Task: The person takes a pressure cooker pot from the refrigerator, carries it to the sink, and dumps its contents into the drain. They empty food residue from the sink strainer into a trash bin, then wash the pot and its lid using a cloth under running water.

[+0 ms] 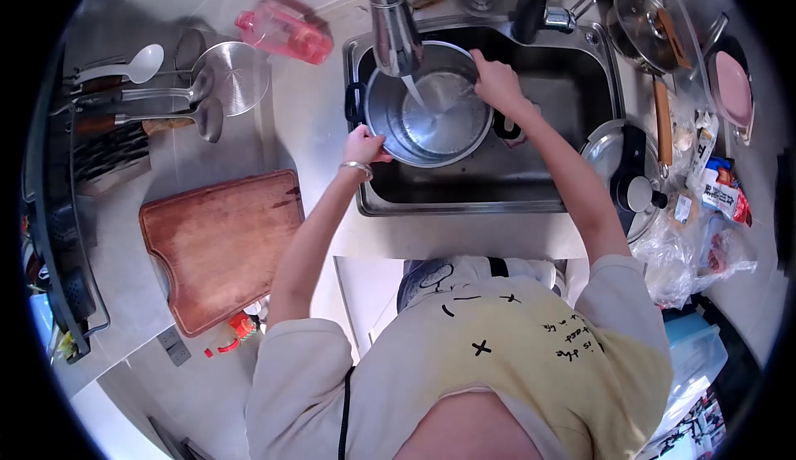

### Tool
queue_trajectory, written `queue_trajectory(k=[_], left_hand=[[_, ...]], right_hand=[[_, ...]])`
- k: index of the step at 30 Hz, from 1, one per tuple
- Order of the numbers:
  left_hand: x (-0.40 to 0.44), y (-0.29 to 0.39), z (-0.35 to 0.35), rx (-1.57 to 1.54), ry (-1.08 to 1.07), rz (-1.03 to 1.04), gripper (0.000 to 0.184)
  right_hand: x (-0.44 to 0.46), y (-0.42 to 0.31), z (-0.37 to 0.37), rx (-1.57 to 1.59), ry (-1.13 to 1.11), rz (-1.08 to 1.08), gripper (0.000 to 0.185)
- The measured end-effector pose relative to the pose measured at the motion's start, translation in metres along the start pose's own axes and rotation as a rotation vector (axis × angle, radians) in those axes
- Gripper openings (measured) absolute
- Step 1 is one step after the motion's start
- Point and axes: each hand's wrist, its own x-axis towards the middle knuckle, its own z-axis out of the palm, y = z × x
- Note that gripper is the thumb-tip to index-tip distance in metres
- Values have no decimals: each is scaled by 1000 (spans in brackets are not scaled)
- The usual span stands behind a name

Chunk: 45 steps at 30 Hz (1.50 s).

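Observation:
A round metal pot [431, 116] is in the left part of the dark sink [572, 87], under the metal faucet [391, 24]. Water runs from the faucet into the pot, and some water lies on its bottom. My left hand [363, 145] grips the pot's lower left rim, its fingers closed and a bracelet on the wrist. At the upper right rim, my right hand [500, 87] holds the pot with its fingers closed over the edge. Black handles stick out at the pot's left and right sides.
A wooden cutting board [224, 244] lies left of the sink. Behind it are ladles and a strainer [236, 78], with a pink bottle [286, 32] near the sink. Right of the sink are a lid [605, 153], a lidded pan [643, 29] and plastic bags [667, 261].

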Motion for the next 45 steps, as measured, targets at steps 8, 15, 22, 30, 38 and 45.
queue_trajectory(k=[8,15,22,30,38,45], left_hand=[[42,-40,36,315,123,49,16],[52,-62,49,253,231,-26,22],[2,-53,55,392,493,383,29],[-8,-46,62,-66,112,490,18],[36,-7,89,-143,-176,531,22],[49,8,68,-615,-270,233,14]], right_hand=[[7,26,44,-84,-70,71,49],[0,55,57,312,2,184,29],[-57,198,144,-474,-73,319,22],[-86,109,69,-414,12,377,26],[-51,9,-10,702,260,94,12],[-15,-58,72,1013,-119,109,13]])
